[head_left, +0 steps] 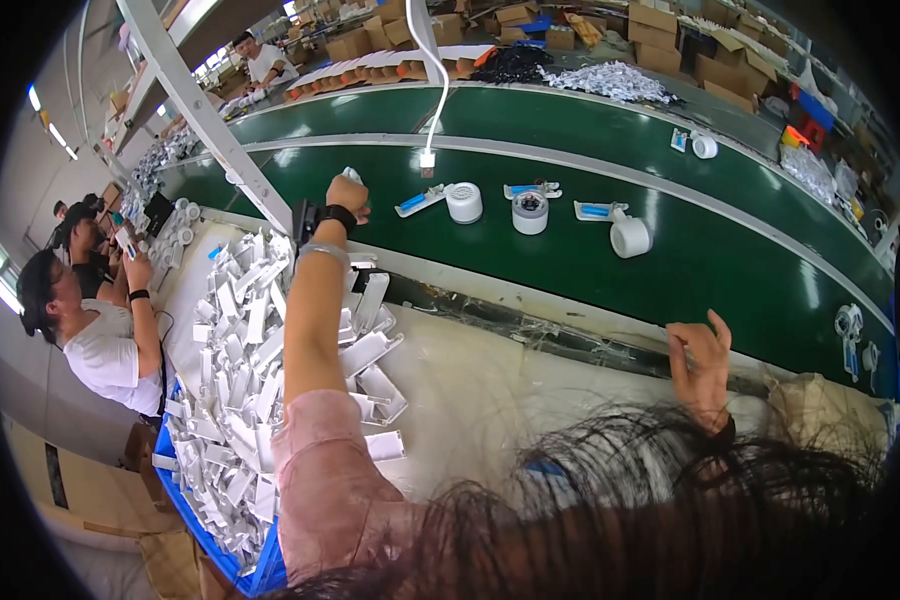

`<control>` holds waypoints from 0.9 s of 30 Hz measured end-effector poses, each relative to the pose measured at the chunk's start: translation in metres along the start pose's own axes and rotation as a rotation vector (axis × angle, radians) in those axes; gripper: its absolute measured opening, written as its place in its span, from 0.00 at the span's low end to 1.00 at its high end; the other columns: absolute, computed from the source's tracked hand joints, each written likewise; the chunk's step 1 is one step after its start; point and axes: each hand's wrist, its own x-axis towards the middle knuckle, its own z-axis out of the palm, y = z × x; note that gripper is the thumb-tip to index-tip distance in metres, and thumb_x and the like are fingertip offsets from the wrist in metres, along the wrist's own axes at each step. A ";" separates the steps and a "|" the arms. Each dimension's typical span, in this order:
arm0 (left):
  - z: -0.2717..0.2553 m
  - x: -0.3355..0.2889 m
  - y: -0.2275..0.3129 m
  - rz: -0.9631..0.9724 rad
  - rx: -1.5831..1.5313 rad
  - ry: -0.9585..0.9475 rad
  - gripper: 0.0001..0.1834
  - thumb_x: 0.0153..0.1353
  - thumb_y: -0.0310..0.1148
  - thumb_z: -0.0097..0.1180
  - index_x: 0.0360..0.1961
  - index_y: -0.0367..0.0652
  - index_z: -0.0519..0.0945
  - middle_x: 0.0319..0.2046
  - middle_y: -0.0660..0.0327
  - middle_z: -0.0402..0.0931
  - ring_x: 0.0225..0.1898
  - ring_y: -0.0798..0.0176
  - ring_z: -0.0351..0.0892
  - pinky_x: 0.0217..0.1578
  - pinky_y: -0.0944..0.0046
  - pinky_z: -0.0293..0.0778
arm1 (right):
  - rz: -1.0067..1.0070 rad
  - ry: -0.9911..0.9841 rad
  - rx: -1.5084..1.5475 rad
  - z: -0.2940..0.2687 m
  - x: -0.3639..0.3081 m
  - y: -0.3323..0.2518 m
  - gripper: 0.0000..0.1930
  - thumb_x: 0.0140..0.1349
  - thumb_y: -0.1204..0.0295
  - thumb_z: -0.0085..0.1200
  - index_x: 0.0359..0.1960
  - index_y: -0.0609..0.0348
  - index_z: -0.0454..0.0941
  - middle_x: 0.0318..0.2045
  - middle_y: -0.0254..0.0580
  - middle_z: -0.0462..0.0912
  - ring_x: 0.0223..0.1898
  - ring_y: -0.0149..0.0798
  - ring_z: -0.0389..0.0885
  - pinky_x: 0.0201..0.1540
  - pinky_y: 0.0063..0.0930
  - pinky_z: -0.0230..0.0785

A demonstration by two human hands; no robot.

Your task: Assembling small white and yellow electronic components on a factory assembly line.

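My left hand (pixel 350 197) reaches out over the green conveyor belt (pixel 530 275), fingers curled, with a small whitish piece showing at its far side. Most of that piece is hidden by the fingers. On the belt to its right sit a white round fan-like head (pixel 463 203), a second head (pixel 530 214) with its dark inside facing up, and a third head (pixel 631 237) tipped on its side. Beside each lies an open white handle shell with a blue cylinder. My right hand (pixel 701 368) hovers near the belt's close edge, fingers apart, holding nothing.
Under my left arm, white plastic shells (pixel 240 400) heap over a blue bin (pixel 265 565) and the worktable (pixel 460 400). A metal post (pixel 205 120) and a hanging white cable (pixel 436 120) stand near the belt. Co-workers (pixel 110 330) work at left. Cardboard boxes (pixel 660 35) fill the back.
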 end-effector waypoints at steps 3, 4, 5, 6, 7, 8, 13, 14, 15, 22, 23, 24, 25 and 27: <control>-0.041 -0.033 0.022 0.069 -0.303 -0.231 0.10 0.57 0.26 0.50 0.41 0.38 0.74 0.33 0.55 0.81 0.21 0.65 0.79 0.21 0.62 0.79 | 0.002 -0.011 0.054 0.002 0.000 -0.002 0.06 0.60 0.81 0.54 0.36 0.57 0.78 0.32 0.37 0.81 0.35 0.38 0.80 0.64 0.45 0.56; -0.050 -0.041 0.031 0.057 -0.373 -0.360 0.10 0.59 0.28 0.50 0.43 0.40 0.72 0.35 0.55 0.81 0.23 0.67 0.77 0.21 0.65 0.77 | 0.003 -0.020 0.081 0.000 0.000 -0.007 0.05 0.60 0.81 0.54 0.36 0.57 0.78 0.32 0.36 0.81 0.34 0.39 0.80 0.64 0.45 0.56; -0.051 -0.062 0.045 0.083 -0.455 -0.457 0.12 0.61 0.31 0.52 0.45 0.41 0.72 0.35 0.57 0.80 0.24 0.67 0.76 0.19 0.66 0.74 | 0.006 -0.021 0.099 -0.005 0.001 -0.009 0.05 0.60 0.81 0.54 0.35 0.56 0.78 0.32 0.36 0.81 0.34 0.39 0.80 0.64 0.45 0.56; -0.051 -0.079 0.052 0.112 -0.489 -0.540 0.14 0.62 0.33 0.54 0.47 0.41 0.72 0.35 0.58 0.79 0.23 0.68 0.75 0.19 0.67 0.73 | 0.006 -0.011 0.114 -0.007 0.000 -0.011 0.05 0.59 0.81 0.55 0.34 0.57 0.78 0.31 0.36 0.81 0.33 0.40 0.79 0.62 0.45 0.59; -0.049 -0.096 0.058 0.142 -0.521 -0.626 0.16 0.63 0.36 0.56 0.50 0.41 0.72 0.35 0.59 0.79 0.23 0.69 0.74 0.19 0.68 0.72 | 0.004 0.002 0.113 -0.009 0.002 -0.013 0.05 0.59 0.81 0.55 0.34 0.57 0.78 0.31 0.36 0.81 0.33 0.40 0.79 0.62 0.45 0.59; -0.045 -0.117 0.066 0.173 -0.541 -0.736 0.19 0.64 0.38 0.56 0.52 0.41 0.72 0.35 0.60 0.78 0.22 0.69 0.73 0.18 0.69 0.71 | 0.005 -0.023 0.203 -0.012 0.003 -0.015 0.04 0.59 0.81 0.55 0.34 0.58 0.78 0.31 0.36 0.81 0.33 0.40 0.79 0.61 0.45 0.61; -0.016 -0.242 0.107 0.261 -0.508 -1.173 0.22 0.66 0.40 0.56 0.57 0.43 0.71 0.36 0.61 0.77 0.22 0.71 0.73 0.18 0.72 0.70 | 0.144 -0.160 0.616 -0.006 0.001 -0.040 0.09 0.57 0.80 0.59 0.39 0.61 0.78 0.37 0.40 0.82 0.40 0.38 0.79 0.54 0.29 0.67; 0.001 -0.262 0.114 0.288 -0.511 -1.230 0.23 0.66 0.40 0.56 0.58 0.43 0.70 0.36 0.60 0.77 0.22 0.71 0.73 0.18 0.71 0.70 | 0.072 -0.104 0.599 -0.006 -0.001 -0.047 0.09 0.58 0.79 0.59 0.41 0.62 0.78 0.39 0.39 0.82 0.42 0.37 0.78 0.53 0.28 0.67; 0.015 -0.280 0.116 0.308 -0.513 -1.265 0.23 0.67 0.40 0.56 0.59 0.43 0.69 0.36 0.59 0.78 0.22 0.71 0.73 0.19 0.71 0.70 | -0.012 -0.059 0.598 -0.002 0.000 -0.052 0.10 0.60 0.79 0.58 0.43 0.63 0.78 0.42 0.39 0.82 0.44 0.36 0.78 0.53 0.27 0.67; 0.081 -0.335 0.135 0.406 -0.501 -1.462 0.21 0.67 0.38 0.54 0.57 0.40 0.68 0.37 0.57 0.78 0.21 0.71 0.74 0.21 0.71 0.72 | 0.253 -0.431 1.000 -0.010 -0.005 -0.037 0.08 0.64 0.74 0.56 0.43 0.63 0.79 0.39 0.36 0.83 0.41 0.27 0.80 0.46 0.22 0.70; 0.082 -0.338 0.134 0.408 -0.516 -1.402 0.20 0.67 0.36 0.53 0.57 0.41 0.68 0.37 0.58 0.78 0.22 0.71 0.75 0.22 0.71 0.73 | 0.252 -0.429 0.997 -0.009 -0.006 -0.031 0.08 0.64 0.74 0.56 0.43 0.63 0.79 0.39 0.36 0.83 0.41 0.27 0.80 0.46 0.22 0.70; 0.084 -0.342 0.132 0.410 -0.530 -1.340 0.20 0.68 0.35 0.52 0.57 0.41 0.68 0.37 0.59 0.78 0.24 0.71 0.76 0.24 0.72 0.74 | 0.309 -0.421 1.104 -0.009 -0.006 -0.024 0.08 0.63 0.75 0.58 0.43 0.61 0.79 0.34 0.31 0.83 0.36 0.24 0.78 0.41 0.20 0.69; 0.090 -0.344 0.128 0.411 -0.531 -1.338 0.20 0.68 0.35 0.52 0.57 0.41 0.68 0.37 0.59 0.78 0.24 0.71 0.76 0.24 0.72 0.74 | 0.366 -0.413 1.211 -0.009 -0.004 -0.021 0.09 0.62 0.75 0.60 0.44 0.60 0.79 0.30 0.27 0.82 0.31 0.22 0.77 0.36 0.18 0.69; 0.109 -0.347 0.117 0.476 -0.468 -1.095 0.17 0.68 0.30 0.47 0.57 0.42 0.68 0.37 0.61 0.78 0.27 0.71 0.77 0.27 0.72 0.75 | 0.413 -0.331 1.148 -0.018 -0.002 -0.019 0.06 0.59 0.77 0.61 0.38 0.61 0.80 0.22 0.27 0.80 0.24 0.20 0.74 0.30 0.18 0.67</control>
